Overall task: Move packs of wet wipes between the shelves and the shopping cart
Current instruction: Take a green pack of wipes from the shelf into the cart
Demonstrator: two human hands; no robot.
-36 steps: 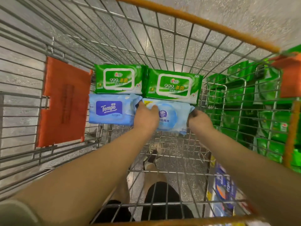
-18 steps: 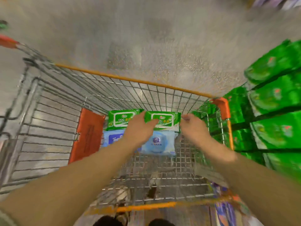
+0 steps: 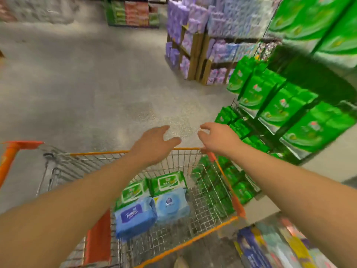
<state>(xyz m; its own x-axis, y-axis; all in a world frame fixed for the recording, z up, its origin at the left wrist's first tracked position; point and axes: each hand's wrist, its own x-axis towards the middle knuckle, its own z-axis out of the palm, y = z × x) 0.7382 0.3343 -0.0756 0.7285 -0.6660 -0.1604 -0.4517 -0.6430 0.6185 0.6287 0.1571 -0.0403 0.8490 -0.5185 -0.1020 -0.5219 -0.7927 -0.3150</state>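
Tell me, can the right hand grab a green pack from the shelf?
Probably yes. The right hand is open, holds nothing, and hovers above the shopping cart's rim, with the green packs on the shelf just to its right and nothing between them.

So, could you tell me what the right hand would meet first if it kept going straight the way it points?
Nothing near: the right hand points past the cart's rim over bare floor; depth unclear.

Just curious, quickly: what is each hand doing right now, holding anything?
Left hand: open, fingers spread, holding nothing.
Right hand: open, fingers loosely curled, holding nothing.
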